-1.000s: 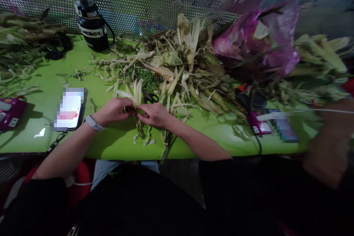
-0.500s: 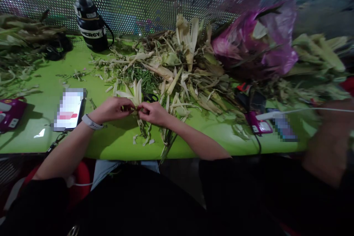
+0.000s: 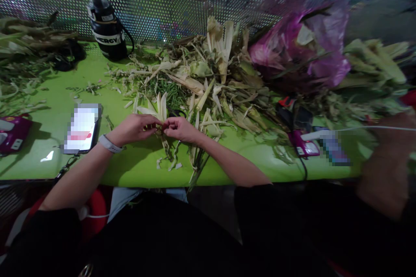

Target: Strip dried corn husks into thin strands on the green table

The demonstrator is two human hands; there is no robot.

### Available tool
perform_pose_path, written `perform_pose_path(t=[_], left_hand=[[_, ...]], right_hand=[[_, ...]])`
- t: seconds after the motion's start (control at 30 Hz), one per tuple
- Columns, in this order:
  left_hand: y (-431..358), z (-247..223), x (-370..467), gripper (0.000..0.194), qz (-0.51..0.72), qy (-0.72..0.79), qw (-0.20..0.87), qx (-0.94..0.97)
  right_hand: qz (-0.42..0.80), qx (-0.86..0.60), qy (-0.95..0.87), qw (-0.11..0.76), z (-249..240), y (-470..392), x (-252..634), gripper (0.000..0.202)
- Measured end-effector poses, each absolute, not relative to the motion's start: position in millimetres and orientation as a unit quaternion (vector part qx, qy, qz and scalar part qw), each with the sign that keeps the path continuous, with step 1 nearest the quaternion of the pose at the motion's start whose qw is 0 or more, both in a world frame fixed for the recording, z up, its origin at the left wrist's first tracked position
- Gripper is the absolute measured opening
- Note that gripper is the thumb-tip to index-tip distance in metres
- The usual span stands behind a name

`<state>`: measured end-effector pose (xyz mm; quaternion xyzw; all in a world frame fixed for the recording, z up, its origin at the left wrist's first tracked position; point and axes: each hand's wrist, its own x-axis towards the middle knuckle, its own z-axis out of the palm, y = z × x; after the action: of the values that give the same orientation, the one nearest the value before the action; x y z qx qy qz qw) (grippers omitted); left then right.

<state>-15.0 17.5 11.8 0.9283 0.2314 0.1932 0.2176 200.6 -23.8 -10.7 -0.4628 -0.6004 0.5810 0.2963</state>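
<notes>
A pale corn husk bundle (image 3: 161, 106) stands fanned out behind my fingertips, its lower strips hanging toward the table's front edge. My left hand (image 3: 141, 128), with a white band on the wrist, is closed at the base of the bundle, fingertips pinched on the husk. From the other side my right hand (image 3: 177, 128) meets it, thumb and forefinger pressed together on the same spot. Black-handled scissors (image 3: 177, 114) lie just behind my right hand, partly hidden. Long husk strips (image 3: 196, 160) lie to the right of my right hand.
Behind are a husk pile (image 3: 195, 73), a black bottle (image 3: 108, 37) and a pink plastic bag (image 3: 292, 52). A phone (image 3: 81, 129) lies left on the green table (image 3: 130, 169). Another person's arm (image 3: 386, 164) reaches in at the right, near a purple power device (image 3: 303, 143).
Both hands have shifted slightly at the base of the bundle; my left hand has turned and moved a little right. The husk bundle stays in nearly the same place.
</notes>
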Motion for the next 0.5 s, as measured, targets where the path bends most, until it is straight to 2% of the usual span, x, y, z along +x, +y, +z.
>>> perform_pose_path(t=[0.5], left_hand=[[21.1, 13.0, -12.3, 0.011, 0.218, 0.192, 0.357, 0.888]], right_hand=[[0.596, -0.465, -0.579, 0.306, -9.1, -22.9, 199.1, 0.02]])
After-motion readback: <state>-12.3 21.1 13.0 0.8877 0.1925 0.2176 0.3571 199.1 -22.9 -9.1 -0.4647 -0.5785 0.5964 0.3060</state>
